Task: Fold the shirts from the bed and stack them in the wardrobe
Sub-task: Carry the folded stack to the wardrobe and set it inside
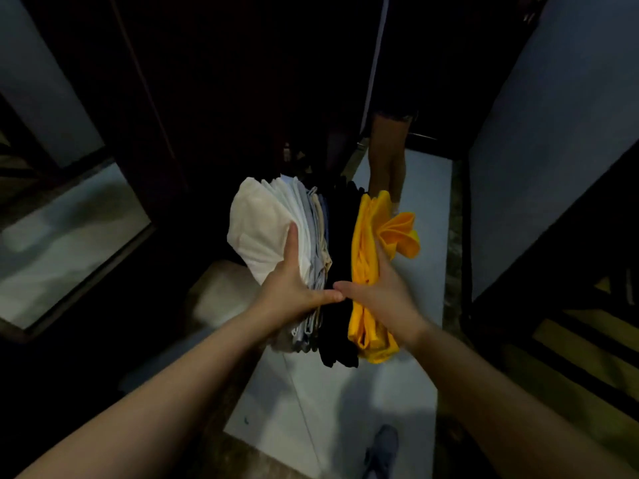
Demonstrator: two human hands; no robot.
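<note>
I hold a stack of folded shirts [332, 257] on its side between both hands, out in front of me above the floor. The stack runs from a cream shirt [257, 226] on the left, through white and pale blue layers and a black shirt [340, 243], to a yellow shirt [366, 264] on the right. My left hand [294, 285] presses the cream side with fingers spread. My right hand [377, 292] presses the yellow side. The thumbs meet at the stack's near edge. A loose yellow fold [401, 236] sticks out to the right. The dark wardrobe [242, 98] stands just beyond the stack.
Another person's bare legs [387, 160] stand right behind the stack by the wardrobe's door edge. A pale tiled floor [345, 409] runs underneath, with my grey shoe [382, 451] at the bottom. A mirror-like panel [69, 236] lies at the left; a dark frame with yellow stripes [570, 340] stands at the right.
</note>
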